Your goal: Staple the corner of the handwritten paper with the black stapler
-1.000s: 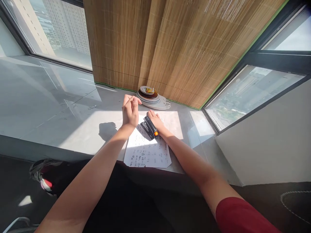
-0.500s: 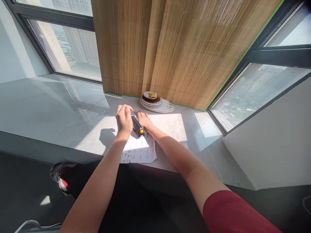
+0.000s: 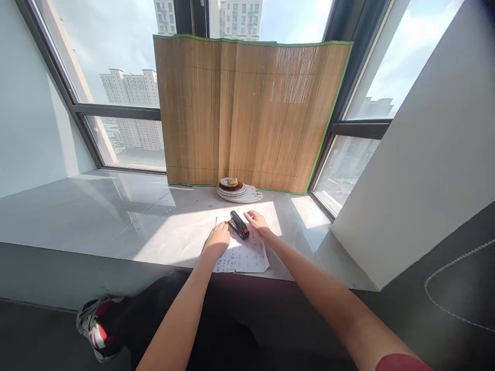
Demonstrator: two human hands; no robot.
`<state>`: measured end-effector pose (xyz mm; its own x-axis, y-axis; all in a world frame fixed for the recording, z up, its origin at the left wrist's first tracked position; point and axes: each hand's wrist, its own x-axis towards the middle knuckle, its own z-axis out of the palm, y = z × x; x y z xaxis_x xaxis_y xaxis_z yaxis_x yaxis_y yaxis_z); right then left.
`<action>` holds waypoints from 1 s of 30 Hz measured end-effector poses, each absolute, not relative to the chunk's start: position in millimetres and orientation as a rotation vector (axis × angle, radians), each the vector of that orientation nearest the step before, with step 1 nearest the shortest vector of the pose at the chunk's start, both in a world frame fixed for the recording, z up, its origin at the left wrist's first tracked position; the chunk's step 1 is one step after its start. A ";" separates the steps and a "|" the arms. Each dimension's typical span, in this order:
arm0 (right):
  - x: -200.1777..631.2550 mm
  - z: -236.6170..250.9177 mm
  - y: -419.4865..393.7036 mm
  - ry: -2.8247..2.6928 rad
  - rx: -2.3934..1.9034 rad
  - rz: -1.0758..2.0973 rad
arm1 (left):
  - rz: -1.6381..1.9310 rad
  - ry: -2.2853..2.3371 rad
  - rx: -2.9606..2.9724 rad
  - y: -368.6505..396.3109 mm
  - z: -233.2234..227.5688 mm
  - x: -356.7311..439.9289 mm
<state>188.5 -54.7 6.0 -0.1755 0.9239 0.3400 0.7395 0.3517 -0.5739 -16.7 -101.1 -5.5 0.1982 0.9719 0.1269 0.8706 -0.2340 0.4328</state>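
Wide grey window ledge (image 3: 96,216), smooth and glossy, patch of sun across the middle. White sheet of paper (image 3: 245,255) lying flat in the sun near the ledge's front edge, covered in small dark handwriting, lower right corner cut at a slant.

Left hand (image 3: 218,239) resting palm down on the paper's left edge, fingers loosely curled, closed on nothing that shows; no grip, only pressing flat. Right hand (image 3: 258,224) at 3 o'clock of the stapler (image 3: 238,225), fingers spread flat on the paper's upper right part, just beside the stapler; cannot tell whether fingertips touch it. Nothing held.

Stapler: black, long and narrow, hard plastic with an orange tip at its near end, lying slantwise on the paper's top edge, between the two hands.

At 12 o'clock of the stapler, well apart: stack of round plates (image 3: 240,191), pale glazed rims, a dark one on top with something yellow in it, too small to tell. Behind the stack, bamboo mat (image 3: 251,113) standing upright against the window, thin slats, green cloth border, folded in soft vertical waves.

At 7 o'clock, below the ledge: shoe (image 3: 95,324), grey and red.
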 end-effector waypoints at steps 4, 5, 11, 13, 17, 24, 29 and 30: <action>200.4 -10.1 -96.0 -2.075 -1.456 0.372 | 0.566 1.798 2.189 -102.3 -8.1 -10.6; 204.4 -11.7 -100.9 -2.086 -1.469 0.363 | 0.572 1.795 2.188 -103.1 -8.3 -10.7; 233.7 -9.6 -108.7 -2.005 -1.461 0.425 | 0.533 1.730 2.201 -114.1 -3.8 -18.2; 238.5 -11.8 -110.4 -1.957 -1.456 0.415 | 0.526 1.741 2.196 -117.7 -1.1 -18.1; 238.1 -18.9 -108.1 -1.868 -1.457 0.396 | 0.537 1.802 2.178 -118.8 3.3 -13.5; 236.9 -26.6 -100.9 -1.812 -1.327 0.385 | 0.527 1.879 2.094 -113.0 2.8 -11.0; 237.0 -26.9 -100.9 -1.791 -1.351 0.308 | 0.565 1.879 2.046 -108.9 1.3 -14.8; 236.7 -26.9 -101.0 -1.785 -1.364 0.291 | 0.583 1.880 2.034 -108.0 1.2 -15.9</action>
